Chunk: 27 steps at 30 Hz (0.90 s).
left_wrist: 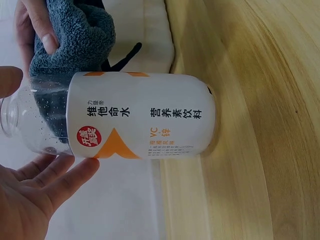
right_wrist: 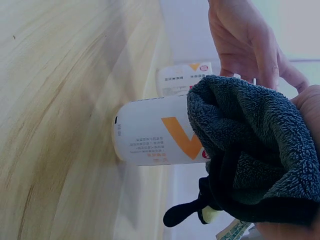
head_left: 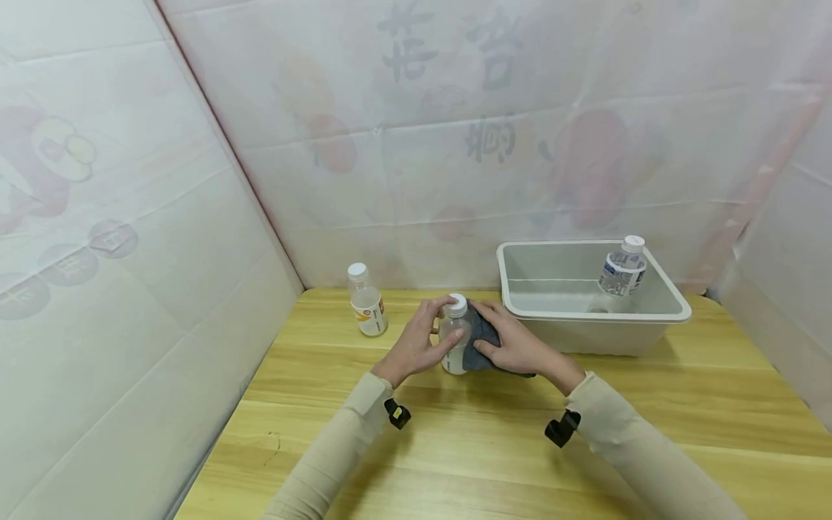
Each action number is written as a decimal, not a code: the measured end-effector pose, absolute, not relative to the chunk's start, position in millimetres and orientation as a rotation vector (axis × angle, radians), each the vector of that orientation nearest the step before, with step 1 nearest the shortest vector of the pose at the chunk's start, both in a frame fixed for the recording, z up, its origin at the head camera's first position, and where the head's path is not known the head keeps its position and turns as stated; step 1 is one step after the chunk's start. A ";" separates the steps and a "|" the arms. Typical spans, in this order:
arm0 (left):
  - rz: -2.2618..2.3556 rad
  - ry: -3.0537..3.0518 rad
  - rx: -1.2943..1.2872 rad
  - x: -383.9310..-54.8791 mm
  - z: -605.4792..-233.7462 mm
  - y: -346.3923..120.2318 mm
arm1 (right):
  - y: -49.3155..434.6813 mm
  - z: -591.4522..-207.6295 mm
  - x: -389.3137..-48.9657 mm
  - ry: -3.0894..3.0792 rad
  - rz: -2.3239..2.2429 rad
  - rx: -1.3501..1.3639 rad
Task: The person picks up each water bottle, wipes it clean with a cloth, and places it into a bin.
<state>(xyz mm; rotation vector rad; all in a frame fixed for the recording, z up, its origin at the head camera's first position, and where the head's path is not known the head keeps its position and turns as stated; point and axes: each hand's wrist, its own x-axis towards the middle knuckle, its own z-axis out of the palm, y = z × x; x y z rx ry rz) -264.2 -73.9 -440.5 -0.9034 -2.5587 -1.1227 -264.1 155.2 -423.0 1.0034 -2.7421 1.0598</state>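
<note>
A clear plastic drink bottle [head_left: 454, 334] with a white cap and a white-and-orange label stands upright on the wooden table. My left hand [head_left: 419, 343] holds it around the upper part, one finger at the cap and the thumb across the front. In the left wrist view, fingertips touch the side of the bottle [left_wrist: 140, 115] near the label's top edge, and droplets show on the clear shoulder. My right hand [head_left: 516, 345] grips a dark blue-grey towel [right_wrist: 250, 130] with black edging, pressed to the bottle's right side. The towel hides part of the label.
Another capped bottle [head_left: 370, 312] of the same kind stands to the left, farther back. Behind my right hand is a pale grey plastic tub [head_left: 591, 316]; a clear bottle [head_left: 622, 274] with a white cap leans inside it. Printed sheeting [head_left: 416, 188] walls the table's back and sides.
</note>
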 end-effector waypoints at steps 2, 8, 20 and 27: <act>-1.142 -2.568 -0.901 -264.3 -440.7 -74.7 | 155.1 -423.2 -263.1 -2.744 1.062 1.000; -1.228 -2.594 -0.870 -264.0 -441.2 -74.7 | 156.7 -424.0 -259.5 -2.746 1.060 0.992; -1.228 -2.525 -0.904 -266.5 -443.4 -75.4 | 156.6 -419.3 -259.4 -2.732 1.083 0.978; -1.204 -2.546 -0.894 -268.3 -443.2 -76.1 | 155.0 -415.4 -260.5 -2.719 1.090 0.986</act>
